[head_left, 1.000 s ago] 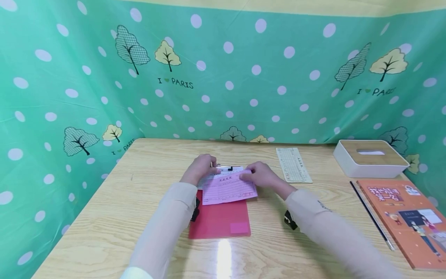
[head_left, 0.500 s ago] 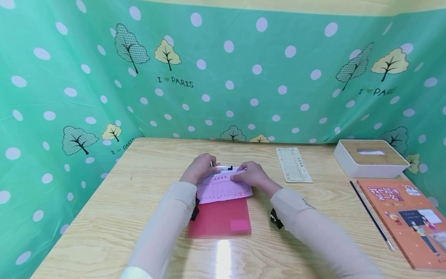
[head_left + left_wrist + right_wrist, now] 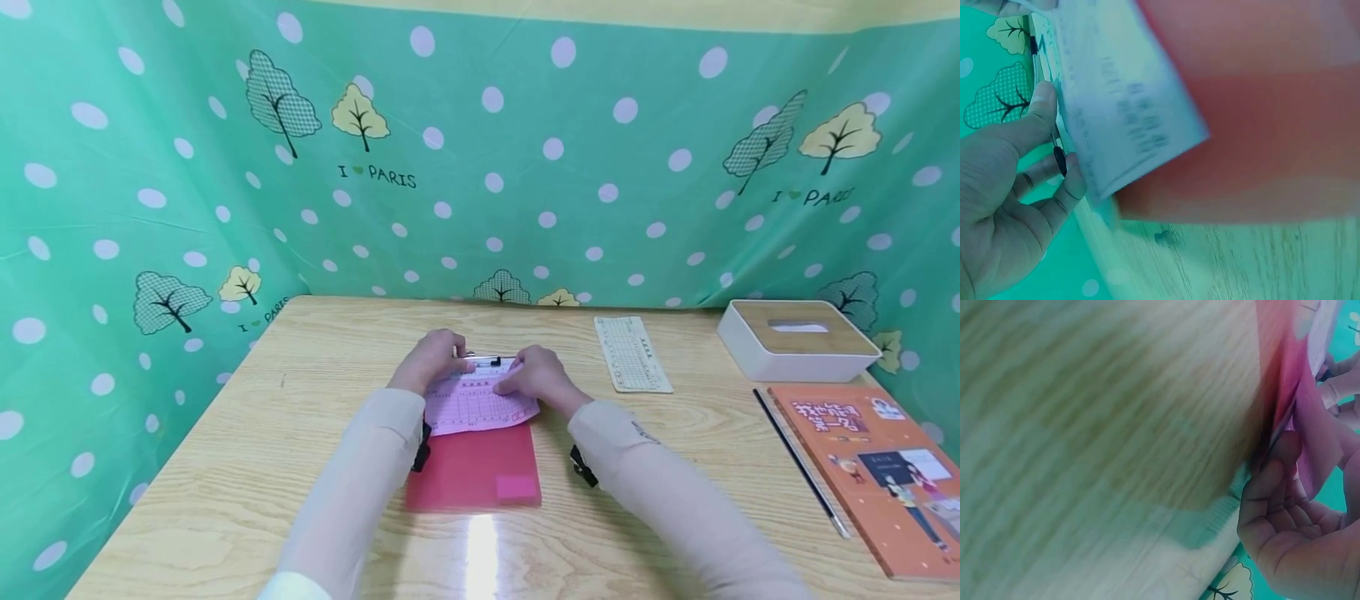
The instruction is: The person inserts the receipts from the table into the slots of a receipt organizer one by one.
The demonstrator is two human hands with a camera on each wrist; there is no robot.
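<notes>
A red clipboard lies flat at the middle of the wooden table. A pink printed form covers its upper half. My left hand is at the board's top left; in the left wrist view its thumb and fingers pinch the metal clip with black tips. My right hand holds the form's upper right corner next to the clip. In the right wrist view my thumb lies against the edge of the pink form.
A cream printed card lies right of the clipboard. Further right stand a white tissue box with a wooden lid, an orange book and a thin black rod. A green dotted curtain walls in the table.
My right hand has slid the pink form left and up toward the clip, and the sheet now lies straighter on the board. My left hand has stayed on the clip.
</notes>
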